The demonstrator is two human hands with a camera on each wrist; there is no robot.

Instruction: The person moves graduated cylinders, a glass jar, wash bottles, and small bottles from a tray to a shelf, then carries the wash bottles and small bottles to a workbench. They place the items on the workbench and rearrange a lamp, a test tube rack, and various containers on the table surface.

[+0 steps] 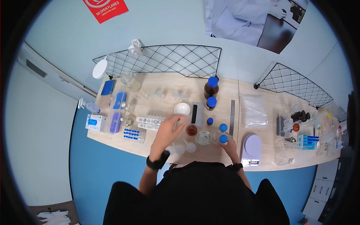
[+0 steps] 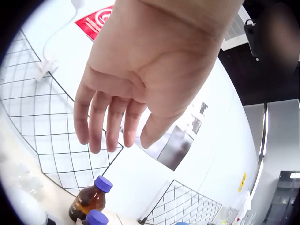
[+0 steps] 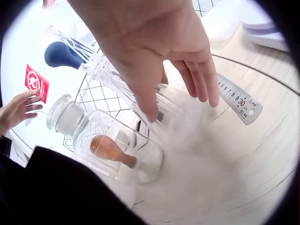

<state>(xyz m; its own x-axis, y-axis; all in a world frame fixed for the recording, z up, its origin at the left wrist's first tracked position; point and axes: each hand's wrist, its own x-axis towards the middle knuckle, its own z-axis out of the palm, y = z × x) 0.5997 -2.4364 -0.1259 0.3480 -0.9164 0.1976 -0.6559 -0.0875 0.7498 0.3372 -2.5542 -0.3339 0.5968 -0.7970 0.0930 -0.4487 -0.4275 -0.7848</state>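
Note:
My right hand (image 1: 229, 148) curves its thumb and fingers round a clear glass container (image 3: 180, 119) near the table's front edge. Thin glass rods or pipettes (image 3: 105, 70) and a dark blue rubber bulb (image 3: 63, 54) stick out of its top. Left of it stands a wide-necked clear glass jar (image 3: 117, 164); an orange-brown rubber bulb (image 3: 110, 149) shows through its glass. My left hand (image 1: 167, 132) hovers over the table with loose fingers, holding nothing. Nearest to it are a white bowl (image 1: 182, 109) and a round glass (image 1: 191, 130) with something red-brown in it.
Brown bottles with blue caps (image 1: 211, 90) stand behind, near a steel ruler (image 1: 232, 118). A white tube rack (image 1: 148, 123) and blue-capped vials (image 1: 132, 134) lie to the left. A purple-topped scale (image 1: 251, 148) and more glassware are on the right. Wire grids (image 1: 180, 60) line the wall.

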